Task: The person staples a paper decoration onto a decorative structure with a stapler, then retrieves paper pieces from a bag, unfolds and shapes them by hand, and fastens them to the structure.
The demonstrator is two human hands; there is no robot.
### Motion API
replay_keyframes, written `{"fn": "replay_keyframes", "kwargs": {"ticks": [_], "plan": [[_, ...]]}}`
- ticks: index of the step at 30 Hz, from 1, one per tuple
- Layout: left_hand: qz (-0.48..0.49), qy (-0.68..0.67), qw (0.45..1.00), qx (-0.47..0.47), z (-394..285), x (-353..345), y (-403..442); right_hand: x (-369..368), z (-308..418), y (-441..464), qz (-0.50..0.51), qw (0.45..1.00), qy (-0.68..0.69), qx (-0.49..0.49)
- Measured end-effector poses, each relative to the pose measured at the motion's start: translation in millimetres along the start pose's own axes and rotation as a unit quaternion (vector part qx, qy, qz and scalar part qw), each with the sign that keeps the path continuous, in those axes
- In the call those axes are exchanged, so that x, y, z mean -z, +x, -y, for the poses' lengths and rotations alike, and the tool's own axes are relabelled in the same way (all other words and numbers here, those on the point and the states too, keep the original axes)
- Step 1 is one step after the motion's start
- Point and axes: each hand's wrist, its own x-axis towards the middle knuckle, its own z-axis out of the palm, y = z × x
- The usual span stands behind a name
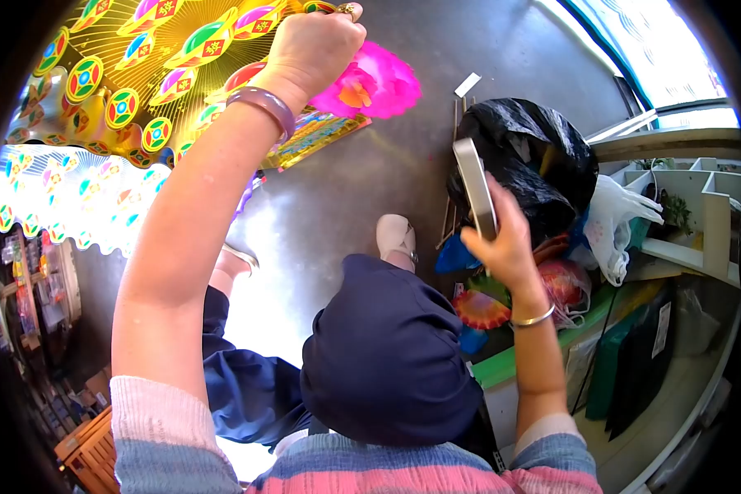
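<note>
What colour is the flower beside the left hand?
The flower is bright pink with an orange centre, in the head view.

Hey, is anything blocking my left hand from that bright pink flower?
Nothing visible does: the pink flower shows right beside your left hand, partly hidden behind it and the wrist. I can't tell whether they touch.

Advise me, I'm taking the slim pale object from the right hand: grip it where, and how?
Probably pinch the slim pale object across its far end, coming from the wearer's front: it is long and thin, that end clear of the right hand.
</note>
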Motion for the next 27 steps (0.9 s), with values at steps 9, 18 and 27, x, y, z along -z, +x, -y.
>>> {"fn": "replay_keyframes", "kwargs": {"ticks": [9, 18, 27], "plan": [[0.029, 0.019, 0.999, -0.005, -8, -2, 3, 20, 40, 131, 0.003, 0.89, -0.381, 0.25], [0.017, 0.017, 0.999, -0.021, -8, 11, 4, 23, 74, 153, 0.065, 0.812, -0.481, 0.322], [0.024, -0.013, 0.999, -0.028, -3, 6, 6, 20, 83, 168, 0.116, 0.775, -0.515, 0.348]]}}
